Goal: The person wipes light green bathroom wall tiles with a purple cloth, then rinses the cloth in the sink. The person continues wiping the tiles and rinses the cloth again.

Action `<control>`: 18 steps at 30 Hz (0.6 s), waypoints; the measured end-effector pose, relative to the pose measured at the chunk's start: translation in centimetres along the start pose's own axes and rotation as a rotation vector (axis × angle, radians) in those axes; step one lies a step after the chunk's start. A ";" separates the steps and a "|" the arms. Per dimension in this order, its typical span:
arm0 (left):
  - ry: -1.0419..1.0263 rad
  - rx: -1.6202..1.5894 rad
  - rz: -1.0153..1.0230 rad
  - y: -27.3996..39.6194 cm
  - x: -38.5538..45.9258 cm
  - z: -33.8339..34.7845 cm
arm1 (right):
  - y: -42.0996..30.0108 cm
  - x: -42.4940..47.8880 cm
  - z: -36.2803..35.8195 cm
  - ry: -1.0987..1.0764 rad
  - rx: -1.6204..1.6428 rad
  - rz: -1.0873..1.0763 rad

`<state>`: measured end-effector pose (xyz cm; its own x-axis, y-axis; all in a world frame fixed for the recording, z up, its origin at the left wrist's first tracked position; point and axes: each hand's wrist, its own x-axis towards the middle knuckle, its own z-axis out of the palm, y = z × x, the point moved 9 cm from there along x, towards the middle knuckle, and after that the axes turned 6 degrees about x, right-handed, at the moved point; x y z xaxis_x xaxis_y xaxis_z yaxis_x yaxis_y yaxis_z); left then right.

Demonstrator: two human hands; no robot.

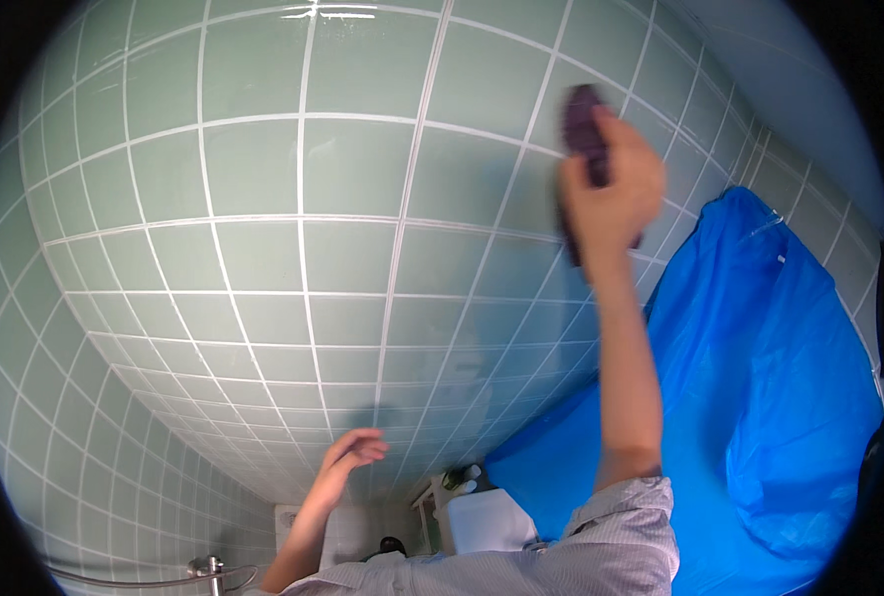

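Pale green wall tiles (352,261) with white grout lines fill most of the view. At the upper right, my right hand (621,186) grips a dark purple cloth or pad (585,134) against the tiles; both are slightly blurred, and part of the dark item shows below the hand. My left hand (354,453) is low in the middle, near the wall, fingers loosely curled with nothing in them. I cannot tell whether it touches the tiles.
A blue plastic sheet (710,417) hangs and spreads at the right. Below are a white plastic container (490,521), small bottles (462,478) on a shelf, and a shower fitting with a hose (207,568) at the lower left.
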<state>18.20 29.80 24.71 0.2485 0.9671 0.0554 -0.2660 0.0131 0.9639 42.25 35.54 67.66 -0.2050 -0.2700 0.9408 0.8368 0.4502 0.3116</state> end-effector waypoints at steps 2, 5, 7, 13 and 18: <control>-0.186 0.099 0.062 0.5 1.2 3.7 | -6.4 -2.6 1.9 -0.157 0.027 -0.129; -0.431 0.243 0.144 -0.2 1.5 8.5 | -9.7 -4.4 2.2 -0.297 0.185 -0.209; -0.532 0.227 0.146 -0.1 0.7 10.0 | -8.9 -3.9 2.0 -0.343 0.239 -0.256; -0.191 0.197 -0.089 -7.2 -3.7 2.0 | 4.3 1.0 -2.0 -0.172 0.053 -0.084; 0.266 0.121 -0.232 -11.3 -9.5 -7.5 | 21.8 4.0 -6.2 0.010 -0.174 0.431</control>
<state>11.87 22.33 11.35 0.0338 0.9744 -0.2221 -0.1152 0.2245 0.9676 62.80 39.03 77.34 0.1848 -0.0983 0.9778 0.9173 0.3744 -0.1357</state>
